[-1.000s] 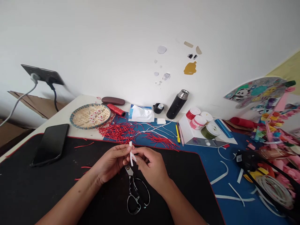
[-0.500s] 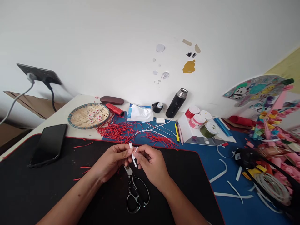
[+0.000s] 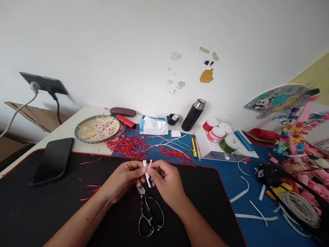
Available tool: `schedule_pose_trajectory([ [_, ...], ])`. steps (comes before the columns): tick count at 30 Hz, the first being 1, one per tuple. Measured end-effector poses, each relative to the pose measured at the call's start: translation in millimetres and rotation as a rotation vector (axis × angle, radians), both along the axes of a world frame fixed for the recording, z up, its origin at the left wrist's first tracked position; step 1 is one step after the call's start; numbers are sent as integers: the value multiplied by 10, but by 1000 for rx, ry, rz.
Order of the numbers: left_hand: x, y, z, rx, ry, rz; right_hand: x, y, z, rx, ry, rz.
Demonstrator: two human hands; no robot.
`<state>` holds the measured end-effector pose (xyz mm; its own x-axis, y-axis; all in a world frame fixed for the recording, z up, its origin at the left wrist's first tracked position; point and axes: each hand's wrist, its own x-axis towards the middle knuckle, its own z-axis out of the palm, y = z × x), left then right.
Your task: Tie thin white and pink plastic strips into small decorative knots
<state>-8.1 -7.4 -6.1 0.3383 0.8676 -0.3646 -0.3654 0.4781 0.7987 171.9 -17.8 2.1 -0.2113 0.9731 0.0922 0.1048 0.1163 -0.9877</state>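
My left hand (image 3: 122, 178) and my right hand (image 3: 167, 180) meet above the black mat (image 3: 51, 209), fingertips pinched together on a small white paper strip (image 3: 146, 169). Its two short ends stick up between my thumbs and a tail hangs down. Black-handled scissors (image 3: 148, 214) lie shut on the mat just below my hands. A heap of thin red strips (image 3: 133, 145) and a few white strips lie just beyond my fingers on the blue sheet (image 3: 231, 178).
A black phone (image 3: 52, 161) lies on the mat at left. A woven basket (image 3: 97, 128), red thread spool (image 3: 125, 121), tissue pack (image 3: 154, 126), black flask (image 3: 193, 115) and jars (image 3: 218, 132) line the back. Coloured paper craft clutter (image 3: 298, 161) fills the right side.
My hands have stayed together over the scissors. The fingers have worked the white strip, so that two short ends now stand up between them instead of one.
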Motion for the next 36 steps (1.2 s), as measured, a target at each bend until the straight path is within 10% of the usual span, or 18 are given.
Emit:
schedule_pose_trajectory([
  [36,-57,-14,95,95,191,-179,36,52,13,-353,250,172],
])
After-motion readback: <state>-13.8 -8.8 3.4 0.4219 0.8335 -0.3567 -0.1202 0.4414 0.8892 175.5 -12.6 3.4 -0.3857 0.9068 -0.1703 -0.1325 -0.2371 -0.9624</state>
